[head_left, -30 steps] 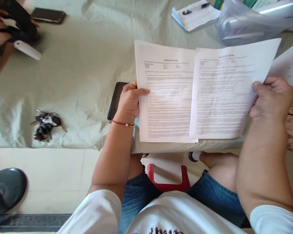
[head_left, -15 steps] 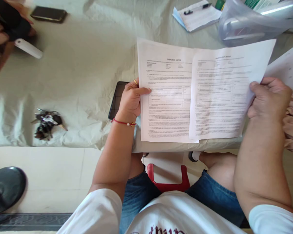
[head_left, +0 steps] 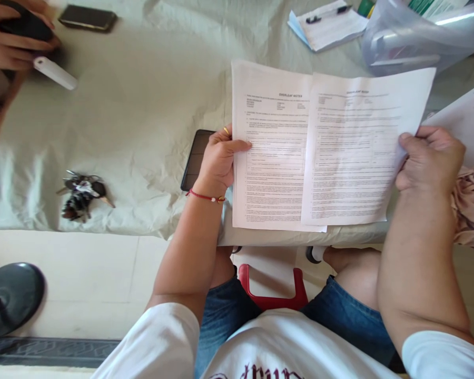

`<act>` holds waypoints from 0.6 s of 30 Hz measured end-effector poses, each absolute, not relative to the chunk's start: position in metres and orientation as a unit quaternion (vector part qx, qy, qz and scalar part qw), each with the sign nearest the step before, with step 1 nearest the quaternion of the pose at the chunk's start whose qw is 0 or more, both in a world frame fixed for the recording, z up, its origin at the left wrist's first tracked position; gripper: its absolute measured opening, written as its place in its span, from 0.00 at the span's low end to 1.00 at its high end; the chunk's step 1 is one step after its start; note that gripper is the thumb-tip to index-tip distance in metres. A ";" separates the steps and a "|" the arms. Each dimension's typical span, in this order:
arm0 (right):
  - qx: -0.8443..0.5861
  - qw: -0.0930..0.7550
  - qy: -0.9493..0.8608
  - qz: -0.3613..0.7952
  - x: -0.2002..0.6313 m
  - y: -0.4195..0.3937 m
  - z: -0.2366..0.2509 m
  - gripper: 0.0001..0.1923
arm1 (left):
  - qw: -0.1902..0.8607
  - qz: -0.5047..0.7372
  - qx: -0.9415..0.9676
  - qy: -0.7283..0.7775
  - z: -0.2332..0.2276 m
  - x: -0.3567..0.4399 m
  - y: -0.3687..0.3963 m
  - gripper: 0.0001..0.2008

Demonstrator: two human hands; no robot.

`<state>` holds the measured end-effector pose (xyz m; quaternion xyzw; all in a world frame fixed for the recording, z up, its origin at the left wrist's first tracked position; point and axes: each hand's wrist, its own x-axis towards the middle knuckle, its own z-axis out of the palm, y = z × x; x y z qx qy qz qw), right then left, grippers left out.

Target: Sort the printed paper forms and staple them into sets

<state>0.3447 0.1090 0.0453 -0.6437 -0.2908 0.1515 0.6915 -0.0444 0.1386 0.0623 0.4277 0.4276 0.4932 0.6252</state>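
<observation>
Hands hold two white printed paper sheets over near edge of table w/ crumpled pale green cloth (head_left: 142,116). Left hand (head_left: 218,163) pinches left printed sheet (head_left: 272,158) at its left edge, thumb on top; right hand (head_left: 430,160) fingers clamped on right printed sheet (head_left: 351,152), which overlaps left one. Black tablet (head_left: 197,158) lies just beside left hand; dark key bunch (head_left: 81,195) well apart

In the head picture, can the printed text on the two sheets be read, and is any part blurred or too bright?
Head view: on the left sheet and right sheet only the headings are nearly legible; the plastic bag shows glare; another person's hand is blurred.
</observation>
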 end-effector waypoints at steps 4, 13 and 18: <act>-0.645 0.691 -0.287 0.156 0.339 0.110 0.046 0.13 | 0.649 0.485 0.408 0.421 0.067 -0.044 0.138 0.17; -0.641 0.679 -0.325 0.152 0.341 0.109 0.044 0.11 | 0.652 0.505 0.366 0.430 0.077 -0.037 0.132 0.15; -0.637 0.684 -0.316 0.163 0.337 0.106 0.053 0.10 | 0.645 0.501 0.382 0.433 0.074 -0.039 0.133 0.18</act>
